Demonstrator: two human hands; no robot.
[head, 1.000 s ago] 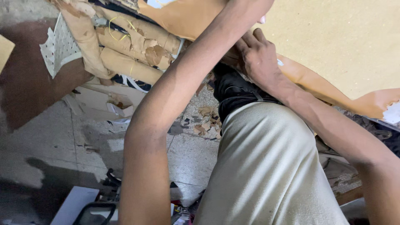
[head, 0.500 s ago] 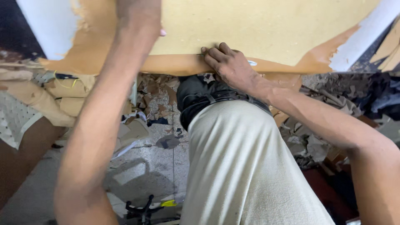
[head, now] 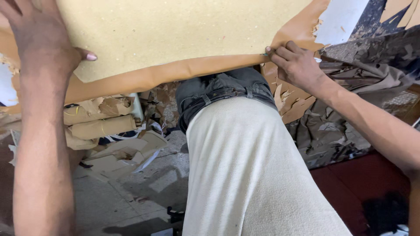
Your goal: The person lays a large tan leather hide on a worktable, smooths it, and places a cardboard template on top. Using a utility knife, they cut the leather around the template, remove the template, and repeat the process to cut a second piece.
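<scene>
At nine to ten o'clock, the left hand (head: 41,41) lies flat on a large sheet of yellow foam (head: 175,30), grip spread, thumb jutting toward three o'clock and palm pressing on the foam's near edge. The foam sheet fills the upper frame from ten to one o'clock; a band of tan leather-like covering (head: 148,78) runs under its lower edge, wrapping up at about one o'clock where it is torn ragged against a white patch (head: 341,17). Below the left forearm, at eight o'clock, rolled tan offcuts (head: 103,126) and paper scraps lie on the grey floor (head: 131,192). At centre, from twelve down to six o'clock, the person's own front shows: a cream shirt (head: 253,175) and the waist of dark trousers (head: 223,89) just under the foam's edge. At two o'clock, the right hand (head: 295,65) has its grip pinching the edge of the tan covering where it meets the foam, fingertips pressed together on the material; a small pale-blue object shows at the fingertips, too small to identify. Past it, at three o'clock, crumpled dark-brown material (head: 350,118) is heaped, with a dark red surface (head: 358,183) at four to five o'clock.
</scene>
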